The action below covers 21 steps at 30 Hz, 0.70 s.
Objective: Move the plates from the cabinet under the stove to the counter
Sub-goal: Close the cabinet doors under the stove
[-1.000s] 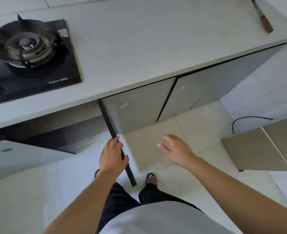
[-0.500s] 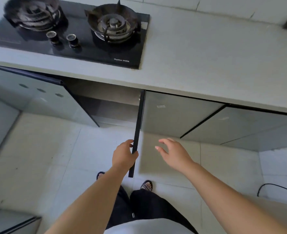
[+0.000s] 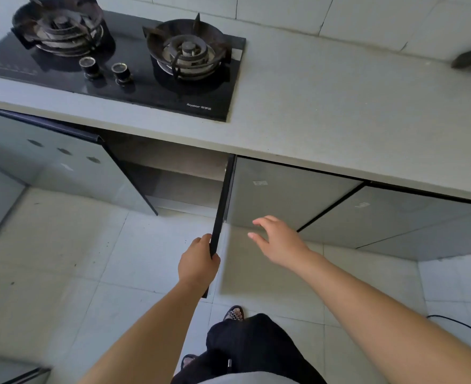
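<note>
Head view shows the pale worktop [image 3: 339, 112] carrying the black two-burner stove [image 3: 134, 87]. Below it is the cabinet [image 3: 173, 156], with both doors swung out. My left grip [image 3: 198, 264] is clamped on the black edge of the door [image 3: 224, 200] in front of me. The other door [image 3: 62, 162] stands off to the side. My right grip [image 3: 278, 242] hovers with fingers spread, touching nothing. No plates show: I see only a strip of bare shelf [image 3: 184, 187], and the worktop lip hides the rest. I'd expect them stiff, glaze-slick, breakable and heavy if stacked, so I'd lift from under the rim, both sides.
</note>
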Tool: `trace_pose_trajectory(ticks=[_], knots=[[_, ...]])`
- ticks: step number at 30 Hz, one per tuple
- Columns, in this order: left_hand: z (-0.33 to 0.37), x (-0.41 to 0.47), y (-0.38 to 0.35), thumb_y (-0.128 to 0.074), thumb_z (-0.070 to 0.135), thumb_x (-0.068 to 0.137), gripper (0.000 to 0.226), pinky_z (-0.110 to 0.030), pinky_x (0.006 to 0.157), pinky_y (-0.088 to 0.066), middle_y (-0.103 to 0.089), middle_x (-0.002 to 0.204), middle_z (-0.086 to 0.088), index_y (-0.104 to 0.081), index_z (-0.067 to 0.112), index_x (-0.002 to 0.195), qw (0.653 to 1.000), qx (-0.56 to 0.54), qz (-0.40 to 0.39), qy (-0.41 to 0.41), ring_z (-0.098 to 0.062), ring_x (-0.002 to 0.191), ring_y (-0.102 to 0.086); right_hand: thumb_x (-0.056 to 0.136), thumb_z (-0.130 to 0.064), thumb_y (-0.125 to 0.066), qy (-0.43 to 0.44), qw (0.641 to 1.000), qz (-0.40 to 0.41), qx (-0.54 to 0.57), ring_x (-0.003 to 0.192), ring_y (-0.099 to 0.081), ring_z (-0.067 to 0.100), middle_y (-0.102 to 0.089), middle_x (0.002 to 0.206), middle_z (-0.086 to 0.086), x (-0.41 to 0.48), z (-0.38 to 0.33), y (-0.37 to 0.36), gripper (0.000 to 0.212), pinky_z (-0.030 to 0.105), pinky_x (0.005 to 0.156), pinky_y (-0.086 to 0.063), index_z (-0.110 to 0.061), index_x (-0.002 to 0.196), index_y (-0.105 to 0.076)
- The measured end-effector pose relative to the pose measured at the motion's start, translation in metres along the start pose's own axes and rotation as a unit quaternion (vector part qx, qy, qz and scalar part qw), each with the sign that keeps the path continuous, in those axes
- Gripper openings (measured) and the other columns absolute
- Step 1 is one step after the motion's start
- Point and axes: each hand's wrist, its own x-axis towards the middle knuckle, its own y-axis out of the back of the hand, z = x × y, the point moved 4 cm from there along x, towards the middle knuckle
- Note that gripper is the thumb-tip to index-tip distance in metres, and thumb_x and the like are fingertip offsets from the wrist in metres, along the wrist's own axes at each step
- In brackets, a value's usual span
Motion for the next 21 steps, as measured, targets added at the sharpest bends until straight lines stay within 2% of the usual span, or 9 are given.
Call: trace_pose_trajectory(ticks=[6,10,13,17,21], knots=[[-0.019,0.008,0.02,-0.048,0.014,0.084,0.043,-0.029,0.063,-0.043,-0.058,0.11,0.002,-0.049,0.026,0.125,0.999,0.023,0.012,0.037,-0.024,0.089,-0.058,0.095,-0.036,-0.045,0.064,0.994,-0.069,-0.05,0.12,-0.047,0.023,-0.048,0.132,0.004,0.047,-0.033,-0.005,0.042,0.04,0.094,-0.043,-0.013,0.13,-0.047],[-0.038,0.02,0.043,-0.043,0.01,0.082,0.049,-0.025,0.057,-0.038,-0.057,0.107,0.007,-0.051,0.034,0.124,0.995,0.042,0.039,0.078,-0.021,0.086,-0.057,0.093,-0.031,-0.05,0.152,0.979,-0.11,-0.076,0.123,-0.042,0.022,-0.048,0.133,0.004,0.094,-0.06,-0.014,0.042,0.036,0.097,-0.04,-0.014,0.131,-0.047],[-0.051,0.027,0.057,-0.042,0.01,0.087,0.052,-0.026,0.059,-0.041,-0.056,0.116,0.01,-0.046,0.037,0.13,0.992,0.057,0.054,0.102,-0.018,0.091,-0.058,0.091,-0.028,-0.054,0.22,0.962,-0.125,-0.103,0.128,-0.035,0.02,-0.046,0.134,0.002,0.125,-0.075,-0.02,0.042,0.038,0.101,-0.038,-0.014,0.13,-0.048],[-0.06,0.039,0.072,-0.043,0.007,0.088,0.049,-0.031,0.065,-0.049,-0.056,0.116,0.011,-0.049,0.038,0.126,0.982,0.047,0.075,0.164,-0.017,0.097,-0.057,0.088,-0.026,-0.059,0.289,0.939,-0.124,-0.143,0.12,-0.039,0.02,-0.049,0.124,0.002,0.161,-0.087,-0.029,0.037,0.036,0.089,-0.045,-0.012,0.121,-0.052],[-0.069,0.042,0.081,-0.047,0.018,0.092,0.03,-0.027,0.059,-0.039,-0.059,0.106,0.009,-0.058,0.034,0.116,0.97,0.008,0.114,0.216,-0.015,0.091,-0.056,0.089,-0.027,-0.057,0.326,0.918,-0.132,-0.181,0.109,-0.046,0.021,-0.053,0.117,0.002,0.184,-0.097,-0.04,0.03,0.031,0.082,-0.041,-0.014,0.116,-0.055]])
